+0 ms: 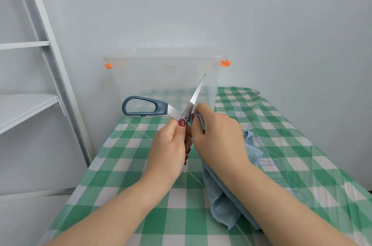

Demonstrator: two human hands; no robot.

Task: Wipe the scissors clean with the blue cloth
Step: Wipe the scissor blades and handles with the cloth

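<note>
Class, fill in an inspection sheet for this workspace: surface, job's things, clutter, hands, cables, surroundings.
Surface: green-and-white checked tablecloth, creased.
Job's things: scissors held open in the air, one blade pointing up; blue cloth hanging from the right hand.
Clutter: clear plastic box with orange clips, at the far end.
Hands: left hand grips the scissors near the pivot; right hand pinches the blue cloth against a blade.
Cables: nothing seen.
Surroundings: white shelf at left, plain wall behind.

scissors: second handle hidden in left hand
blue cloth: part under right forearm, 5 o'clock
shelf: cut off, 9 o'clock edge
</note>
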